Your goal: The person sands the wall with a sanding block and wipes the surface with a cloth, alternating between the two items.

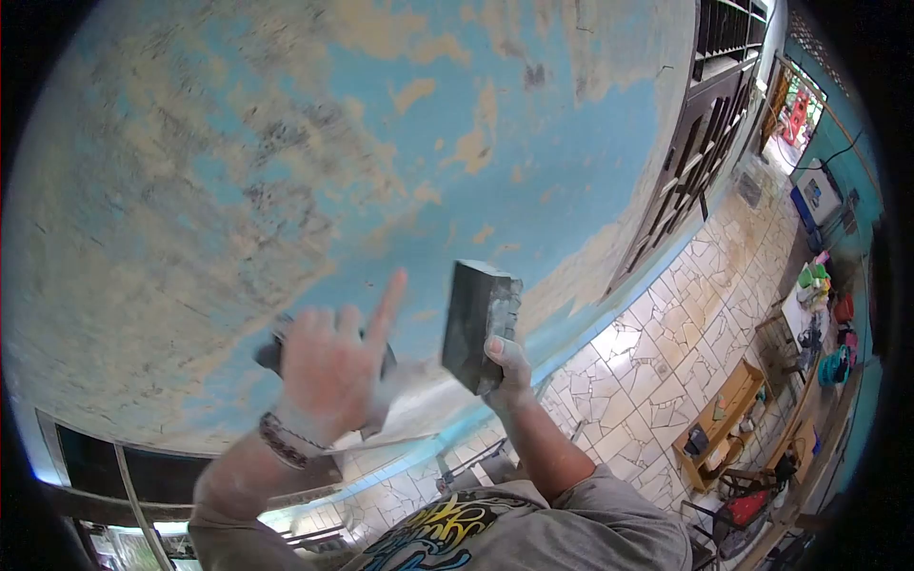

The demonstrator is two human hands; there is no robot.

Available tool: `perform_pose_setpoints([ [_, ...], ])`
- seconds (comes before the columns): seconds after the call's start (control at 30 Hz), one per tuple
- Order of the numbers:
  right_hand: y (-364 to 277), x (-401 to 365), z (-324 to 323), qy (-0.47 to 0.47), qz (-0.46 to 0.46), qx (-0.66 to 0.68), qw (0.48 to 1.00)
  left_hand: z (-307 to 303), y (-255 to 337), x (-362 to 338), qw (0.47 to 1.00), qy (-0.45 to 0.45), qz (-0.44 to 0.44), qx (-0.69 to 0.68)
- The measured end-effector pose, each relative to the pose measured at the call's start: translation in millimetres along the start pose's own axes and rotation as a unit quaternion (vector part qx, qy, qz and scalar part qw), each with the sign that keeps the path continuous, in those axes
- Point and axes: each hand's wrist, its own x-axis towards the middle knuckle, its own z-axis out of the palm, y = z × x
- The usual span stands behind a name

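My left hand, slightly blurred and with a bracelet at the wrist, is curled round a dark tool, its index finger stretched upward. Much of the tool is hidden behind the hand. To its right, my right hand grips a dark rectangular board by its lower side, with the thumb over the edge. Greyish material is smeared along that edge. Both hands are in front of a wall with blue paint and patches of beige and grey.
Barred windows run along the wall's right side. Irregular stone tiles cover the floor. At the right stand a wooden box with items, a chair with red cloth and a table crowded with colourful things. A dark opening lies at the lower left.
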Motion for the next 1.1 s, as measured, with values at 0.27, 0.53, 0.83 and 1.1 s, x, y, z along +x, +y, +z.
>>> perform_pose_setpoints([
  [0.27,-12.4,4.7,-31.7,0.107,-0.079,-0.098,0.986,-10.0,-6.9,110.4,0.957,-0.044,-0.096,0.269],
  [0.53,-19.7,-4.4,-60.9,0.127,-0.092,-0.135,0.978,-18.0,7.3,125.6,0.954,-0.172,-0.103,0.222],
  [0.83,-12.9,18.2,-31.9,0.117,-0.367,-0.472,0.793,-6.3,-10.2,70.6,0.97,-0.024,-0.05,0.238],
  [1.1,-22.0,104.5,49.8,0.077,-0.558,-0.576,0.592,-44.8,-133.8,-42.3,0.91,0.307,-0.064,0.271],
])
